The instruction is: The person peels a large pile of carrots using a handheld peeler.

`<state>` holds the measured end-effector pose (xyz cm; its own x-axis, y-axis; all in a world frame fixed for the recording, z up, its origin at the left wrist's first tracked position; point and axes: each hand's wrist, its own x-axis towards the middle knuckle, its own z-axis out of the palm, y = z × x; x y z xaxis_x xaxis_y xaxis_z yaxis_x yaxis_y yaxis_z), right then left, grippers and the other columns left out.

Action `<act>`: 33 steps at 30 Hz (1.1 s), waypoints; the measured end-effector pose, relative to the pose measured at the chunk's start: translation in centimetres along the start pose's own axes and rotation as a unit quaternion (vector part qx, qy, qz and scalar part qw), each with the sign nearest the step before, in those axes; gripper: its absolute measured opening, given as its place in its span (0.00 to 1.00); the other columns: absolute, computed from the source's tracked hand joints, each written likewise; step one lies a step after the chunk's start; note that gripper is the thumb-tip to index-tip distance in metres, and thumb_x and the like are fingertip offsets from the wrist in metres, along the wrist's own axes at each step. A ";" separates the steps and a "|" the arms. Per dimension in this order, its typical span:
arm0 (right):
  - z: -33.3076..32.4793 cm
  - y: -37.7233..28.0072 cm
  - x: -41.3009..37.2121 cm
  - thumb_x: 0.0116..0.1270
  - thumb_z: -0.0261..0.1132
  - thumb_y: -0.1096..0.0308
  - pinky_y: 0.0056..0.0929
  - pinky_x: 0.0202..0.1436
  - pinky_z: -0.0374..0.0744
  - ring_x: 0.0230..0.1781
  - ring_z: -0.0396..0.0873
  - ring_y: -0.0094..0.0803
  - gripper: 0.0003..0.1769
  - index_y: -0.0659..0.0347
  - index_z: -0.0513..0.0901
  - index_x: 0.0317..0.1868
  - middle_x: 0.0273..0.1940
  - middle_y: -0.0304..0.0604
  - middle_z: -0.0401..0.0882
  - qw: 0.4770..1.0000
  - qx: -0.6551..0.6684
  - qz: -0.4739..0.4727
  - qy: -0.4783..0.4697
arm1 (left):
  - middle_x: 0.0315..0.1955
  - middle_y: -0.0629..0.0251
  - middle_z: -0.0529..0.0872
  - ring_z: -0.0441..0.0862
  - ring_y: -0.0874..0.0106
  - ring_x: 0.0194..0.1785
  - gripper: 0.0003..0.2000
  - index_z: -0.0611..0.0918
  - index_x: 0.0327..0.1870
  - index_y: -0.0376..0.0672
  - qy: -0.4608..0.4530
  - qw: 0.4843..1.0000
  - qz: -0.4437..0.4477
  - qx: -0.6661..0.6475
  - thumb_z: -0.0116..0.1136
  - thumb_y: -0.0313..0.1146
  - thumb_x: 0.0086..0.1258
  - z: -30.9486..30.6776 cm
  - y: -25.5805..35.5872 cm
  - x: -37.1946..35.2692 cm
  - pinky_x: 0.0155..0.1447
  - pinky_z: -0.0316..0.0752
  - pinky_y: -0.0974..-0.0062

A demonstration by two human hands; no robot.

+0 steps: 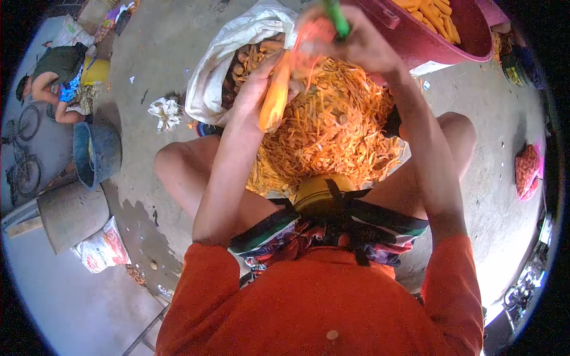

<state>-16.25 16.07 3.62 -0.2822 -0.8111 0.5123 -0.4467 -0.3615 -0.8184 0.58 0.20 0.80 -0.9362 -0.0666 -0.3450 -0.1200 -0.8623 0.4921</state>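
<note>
My left hand (254, 90) is closed around a carrot (275, 102), whose bright, peeled-looking end points down toward me. In my right hand (369, 46) is a green-handled peeler (337, 19); its blade is lost in motion blur near the carrot's far end. Beneath both hands spreads a big heap of orange peelings (332, 124) between my bent legs. A white sack (205, 83) lies open just beyond my left hand, with unpeeled carrots (242, 64) at its mouth.
At the upper right stands a red tub (415, 44) with peeled carrots (432, 16). A yellow container (320, 191) sits between my thighs. To the left are a dark bucket (97, 154) and another person (53, 77) in blue gloves. A pink bag (527, 172) lies far right.
</note>
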 end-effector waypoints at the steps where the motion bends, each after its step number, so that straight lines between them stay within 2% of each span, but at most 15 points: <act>1: 1.2 -0.6 -0.1 0.64 0.73 0.77 0.28 0.57 0.79 0.51 0.80 0.25 0.16 0.63 0.82 0.52 0.45 0.36 0.85 0.997 0.051 0.029 -0.042 | 0.35 0.65 0.84 0.83 0.74 0.36 0.13 0.80 0.52 0.39 0.061 0.993 0.040 0.090 0.60 0.39 0.77 1.0 -0.4 -0.7 0.34 0.80 0.79; 2: 0.6 0.4 -0.1 0.64 0.73 0.77 0.28 0.57 0.79 0.51 0.80 0.25 0.16 0.63 0.82 0.52 0.45 0.36 0.85 0.997 0.052 0.030 -0.040 | 0.35 0.65 0.84 0.83 0.74 0.36 0.13 0.80 0.52 0.39 0.061 0.993 0.038 0.091 0.60 0.39 0.77 0.8 -0.2 -0.4 0.34 0.80 0.79; 4: -0.4 1.5 0.1 0.64 0.71 0.74 0.34 0.51 0.83 0.48 0.86 0.34 0.16 0.62 0.82 0.52 0.44 0.42 0.88 0.995 -0.048 -0.013 0.084 | 0.35 0.65 0.85 0.83 0.76 0.34 0.14 0.80 0.53 0.40 0.062 0.998 0.004 0.031 0.57 0.41 0.79 0.3 -0.3 -0.3 0.33 0.80 0.80; 6: -1.8 -2.9 0.4 0.70 0.72 0.64 0.25 0.36 0.78 0.34 0.80 0.26 0.11 0.61 0.82 0.46 0.35 0.37 0.83 0.952 -0.111 0.233 0.167 | 0.35 0.65 0.84 0.83 0.77 0.32 0.17 0.80 0.53 0.42 0.076 0.997 -0.009 -0.031 0.55 0.47 0.79 0.3 0.0 -0.4 0.32 0.80 0.81; 8: -2.9 -1.7 0.3 0.68 0.71 0.66 0.28 0.36 0.77 0.34 0.79 0.28 0.10 0.62 0.82 0.43 0.34 0.38 0.82 0.971 -0.087 0.180 0.133 | 0.31 0.66 0.83 0.82 0.80 0.32 0.20 0.83 0.49 0.42 0.011 0.985 -0.017 0.172 0.53 0.52 0.78 -0.1 0.3 -0.5 0.33 0.79 0.81; 9: -2.8 -2.0 0.4 0.68 0.71 0.66 0.28 0.36 0.77 0.34 0.79 0.28 0.10 0.62 0.82 0.43 0.34 0.38 0.82 0.971 -0.088 0.179 0.132 | 0.27 0.66 0.82 0.82 0.79 0.34 0.21 0.85 0.44 0.43 0.097 0.946 -0.029 0.309 0.53 0.54 0.77 -2.3 -1.3 0.5 0.36 0.78 0.78; 12: -2.5 -2.4 0.7 0.65 0.70 0.72 0.34 0.37 0.78 0.33 0.80 0.32 0.08 0.63 0.82 0.42 0.33 0.41 0.83 0.957 -0.242 0.138 0.082 | 0.25 0.66 0.81 0.79 0.74 0.32 0.23 0.87 0.39 0.44 0.150 0.757 0.002 0.636 0.54 0.57 0.75 0.6 -4.5 -0.2 0.41 0.75 0.71; 15: -2.8 -2.5 -0.1 0.62 0.69 0.72 0.39 0.37 0.78 0.31 0.81 0.42 0.07 0.64 0.80 0.38 0.31 0.51 0.84 0.930 -0.302 0.198 0.070 | 0.30 0.63 0.86 0.81 0.75 0.34 0.22 0.88 0.41 0.41 0.146 0.726 0.001 0.672 0.60 0.56 0.73 2.5 -2.0 -0.1 0.40 0.75 0.76; 18: -2.6 -4.1 -0.2 0.63 0.67 0.72 0.40 0.36 0.78 0.31 0.81 0.44 0.06 0.64 0.79 0.37 0.30 0.51 0.83 0.898 -0.349 0.261 0.062 | 0.39 0.63 0.89 0.87 0.76 0.42 0.17 0.86 0.55 0.39 0.096 0.888 0.074 0.443 0.69 0.38 0.71 0.7 1.5 -0.1 0.46 0.81 0.86; 22: -2.0 -3.4 -1.4 0.61 0.66 0.74 0.43 0.35 0.77 0.29 0.81 0.48 0.06 0.65 0.78 0.35 0.26 0.52 0.80 0.923 -0.360 0.113 0.072 | 0.44 0.67 0.88 0.86 0.77 0.47 0.19 0.83 0.61 0.40 0.022 0.951 0.016 0.309 0.68 0.34 0.71 -0.5 2.7 -1.4 0.51 0.84 0.83; 24: -1.5 -3.6 -1.5 0.61 0.68 0.74 0.41 0.37 0.78 0.32 0.81 0.45 0.07 0.65 0.78 0.36 0.28 0.50 0.81 0.918 -0.370 0.127 0.068 | 0.58 0.61 0.85 0.85 0.74 0.51 0.22 0.77 0.65 0.38 -0.083 0.968 -0.036 0.235 0.65 0.29 0.72 -0.6 1.1 -0.9 0.59 0.80 0.80; 26: -1.4 -2.5 -2.2 0.61 0.70 0.75 0.39 0.40 0.79 0.35 0.82 0.42 0.08 0.65 0.79 0.38 0.31 0.49 0.82 0.910 -0.383 0.146 0.063 | 0.50 0.64 0.87 0.84 0.76 0.47 0.19 0.78 0.62 0.38 -0.033 0.969 -0.043 0.239 0.66 0.31 0.72 0.2 -0.4 -0.8 0.53 0.81 0.78; 28: -0.8 0.7 -3.3 0.65 0.69 0.68 0.44 0.43 0.85 0.44 0.88 0.47 0.15 0.57 0.83 0.52 0.44 0.50 0.88 0.866 -0.467 0.180 0.004 | 0.40 0.70 0.85 0.80 0.77 0.38 0.16 0.79 0.56 0.41 0.022 0.977 -0.059 0.205 0.67 0.34 0.71 -1.1 -1.4 0.6 0.45 0.79 0.77; 29: -0.7 1.0 -3.9 0.65 0.66 0.62 0.51 0.38 0.84 0.41 0.85 0.54 0.14 0.53 0.83 0.51 0.42 0.55 0.86 0.883 -0.435 0.178 -0.013 | 0.33 0.75 0.80 0.76 0.79 0.33 0.13 0.80 0.51 0.44 0.070 0.963 -0.039 0.258 0.66 0.37 0.71 -1.6 -2.0 1.2 0.38 0.73 0.78; 33: 1.4 2.7 -5.5 0.66 0.64 0.64 0.49 0.40 0.83 0.38 0.85 0.54 0.11 0.54 0.82 0.49 0.36 0.52 0.85 0.904 -0.421 0.063 -0.037 | 0.30 0.76 0.78 0.73 0.80 0.32 0.10 0.80 0.44 0.48 0.037 0.974 -0.062 0.214 0.62 0.41 0.69 -2.7 -2.0 2.0 0.34 0.66 0.80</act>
<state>-14.68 18.91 -1.83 -0.3327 -0.8614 0.3838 -0.9113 0.1890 -0.3657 -0.13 0.42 -3.01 -0.8811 -0.0247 -0.4722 -0.3724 -0.5791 0.7252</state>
